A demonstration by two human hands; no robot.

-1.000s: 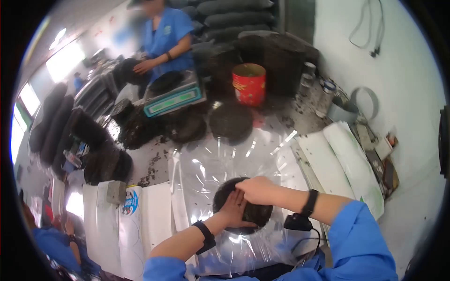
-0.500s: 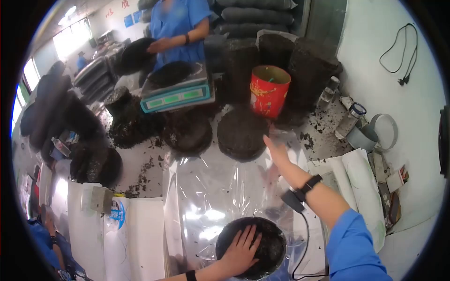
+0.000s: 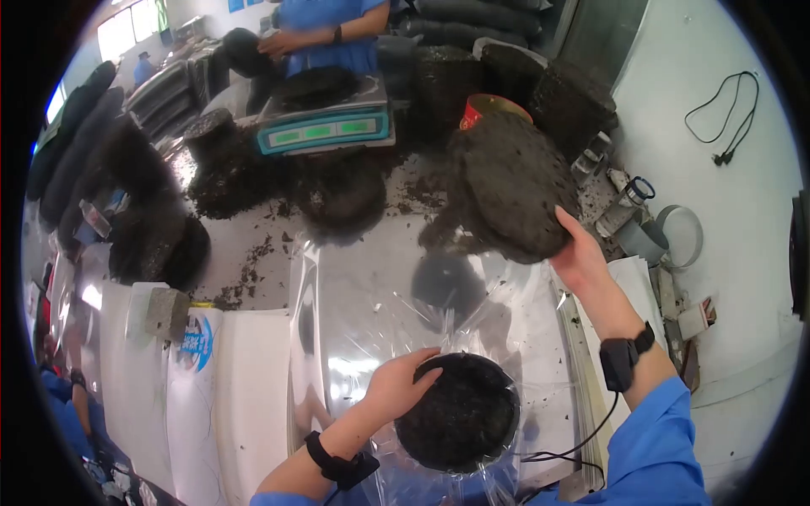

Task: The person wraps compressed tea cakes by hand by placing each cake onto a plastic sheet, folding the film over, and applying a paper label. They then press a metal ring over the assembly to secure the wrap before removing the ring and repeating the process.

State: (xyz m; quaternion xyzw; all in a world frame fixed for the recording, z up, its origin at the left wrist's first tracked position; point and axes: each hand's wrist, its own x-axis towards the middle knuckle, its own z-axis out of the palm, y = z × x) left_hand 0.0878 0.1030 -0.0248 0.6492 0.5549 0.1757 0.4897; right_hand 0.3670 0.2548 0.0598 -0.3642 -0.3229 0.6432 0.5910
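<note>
My right hand (image 3: 580, 255) grips the lower right edge of a thick, dark round cake (image 3: 516, 187) with a rough, pitted surface. The cake is raised and tilted above the far right of the work surface, overlapping the red bucket (image 3: 489, 108) in this view. My left hand (image 3: 403, 385) lies with fingers apart at the upper left rim of a second dark round cake (image 3: 460, 413). Clear plastic film (image 3: 346, 337) spreads out around and under that second cake, close in front of me.
A scale (image 3: 325, 133) with green displays stands at the back, where a person in blue (image 3: 329, 42) holds a dark disc (image 3: 245, 52). Another dark cake (image 3: 342, 198) sits before the scale. Glass jars (image 3: 624, 205) and a metal ring (image 3: 679, 236) stand right, near white sheets (image 3: 257, 396) left.
My right hand has taken hold of the far cake and lifted and tilted it to the right. My left hand has shifted from the near cake's middle to its upper left rim.
</note>
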